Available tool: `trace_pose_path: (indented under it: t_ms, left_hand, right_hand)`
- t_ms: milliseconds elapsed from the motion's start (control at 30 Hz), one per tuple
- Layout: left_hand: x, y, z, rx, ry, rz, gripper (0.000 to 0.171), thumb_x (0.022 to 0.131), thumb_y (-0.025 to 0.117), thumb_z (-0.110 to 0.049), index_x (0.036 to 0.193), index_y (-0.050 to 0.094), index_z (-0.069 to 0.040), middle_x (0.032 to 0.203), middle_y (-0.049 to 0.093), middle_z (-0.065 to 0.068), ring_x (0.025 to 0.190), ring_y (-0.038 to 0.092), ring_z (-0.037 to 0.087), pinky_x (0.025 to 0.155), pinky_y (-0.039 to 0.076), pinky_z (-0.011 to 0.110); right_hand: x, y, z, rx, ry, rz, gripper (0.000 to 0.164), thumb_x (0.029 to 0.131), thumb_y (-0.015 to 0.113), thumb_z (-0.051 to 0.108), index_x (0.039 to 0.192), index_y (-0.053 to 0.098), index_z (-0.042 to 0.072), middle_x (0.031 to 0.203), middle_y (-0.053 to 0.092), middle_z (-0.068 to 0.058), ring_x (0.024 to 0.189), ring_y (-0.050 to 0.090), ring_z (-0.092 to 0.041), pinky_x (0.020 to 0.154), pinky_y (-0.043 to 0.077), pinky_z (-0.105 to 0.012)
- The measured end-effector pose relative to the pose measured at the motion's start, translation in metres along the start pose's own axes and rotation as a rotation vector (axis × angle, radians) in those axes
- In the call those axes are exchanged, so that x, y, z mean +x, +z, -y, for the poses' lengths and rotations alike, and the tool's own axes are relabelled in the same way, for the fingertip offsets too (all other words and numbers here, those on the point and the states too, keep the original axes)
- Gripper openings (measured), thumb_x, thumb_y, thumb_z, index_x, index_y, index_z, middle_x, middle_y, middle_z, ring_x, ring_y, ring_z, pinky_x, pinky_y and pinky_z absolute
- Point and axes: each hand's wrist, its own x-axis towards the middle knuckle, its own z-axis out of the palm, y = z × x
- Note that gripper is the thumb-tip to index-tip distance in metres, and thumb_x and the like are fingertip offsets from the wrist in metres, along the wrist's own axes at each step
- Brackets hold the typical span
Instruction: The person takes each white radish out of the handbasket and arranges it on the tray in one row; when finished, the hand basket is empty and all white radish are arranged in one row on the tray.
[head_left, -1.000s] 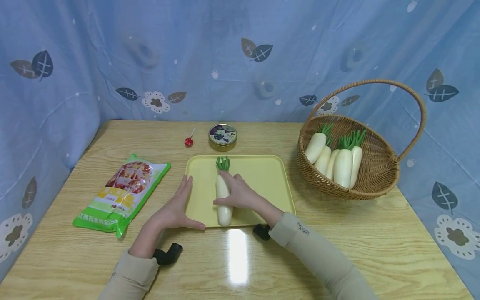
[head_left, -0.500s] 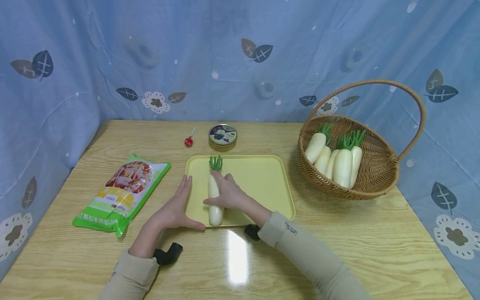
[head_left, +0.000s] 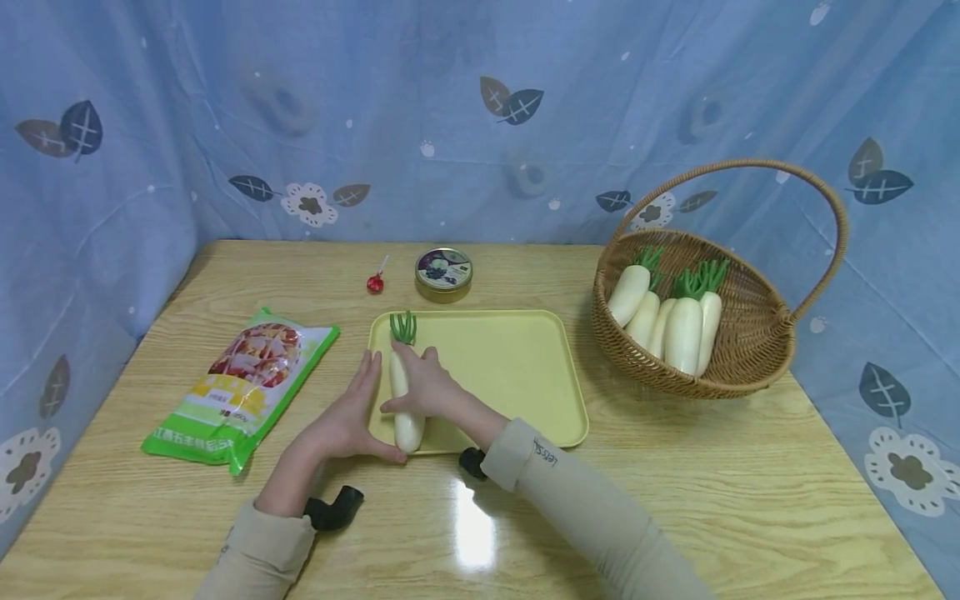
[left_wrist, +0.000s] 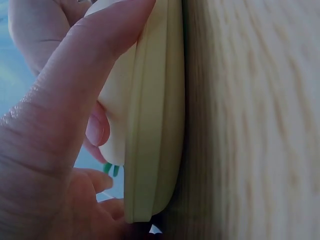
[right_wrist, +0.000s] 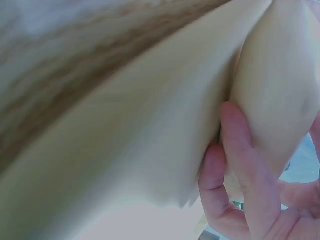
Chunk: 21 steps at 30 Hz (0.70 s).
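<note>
A white radish (head_left: 408, 430) with green leaf stubs lies lengthwise along the left side of a yellow tray (head_left: 517, 375). My right hand (head_left: 431, 387) grips its middle, thumb on the left side and fingers around the rest. Close up in the right wrist view, fingertips press against the radish (right_wrist: 275, 85) just above the tray floor. My left hand (head_left: 341, 421) is spread at the tray's front left corner, fingers straight along the left edge. Its thumb (left_wrist: 85, 70) touches the tray rim (left_wrist: 150, 135) in the left wrist view.
A wicker basket (head_left: 622, 354) with a tall handle holds several white radishes (head_left: 684, 333) at the right. A green food bag (head_left: 243, 387) lies at the left. Behind the tray are a red lollipop (head_left: 375, 283) and a round tin (head_left: 444, 273). A blue curtain (head_left: 420, 167) encloses the table.
My right hand has moved left across the tray with the radish, from near its middle-left to beside the left edge. My left hand has stayed in place.
</note>
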Motion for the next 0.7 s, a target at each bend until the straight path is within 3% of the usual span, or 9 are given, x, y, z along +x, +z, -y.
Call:
trace_pose_path:
  t_ms: [333, 700]
  left_hand:
    - [0.000, -0.001, 0.000, -0.028, 0.007, 0.001, 0.145, 0.046, 0.087, -0.046, 0.145, -0.011, -0.006, 0.148, -0.019, 0.020, 0.134, -0.003, 0.043, 0.103, 0.016, 0.059]
    - [0.000, -0.001, 0.000, -0.066, 0.018, -0.005, 0.148, 0.047, 0.088, -0.043, 0.142, -0.017, -0.001, 0.148, -0.018, 0.019, 0.136, -0.007, 0.035, 0.107, 0.010, 0.054]
  right_hand:
    - [0.004, 0.001, 0.011, -0.009, 0.009, 0.003, 0.095, 0.071, 0.079, 0.032, 0.146, 0.022, 0.018, 0.123, 0.037, -0.022, 0.090, 0.053, -0.028, 0.063, 0.049, -0.029]
    - [0.010, 0.000, 0.018, -0.045, -0.007, 0.066, 0.091, 0.075, 0.075, 0.029, 0.146, 0.019, 0.017, 0.128, 0.034, -0.023, 0.095, 0.050, -0.025, 0.072, 0.048, -0.031]
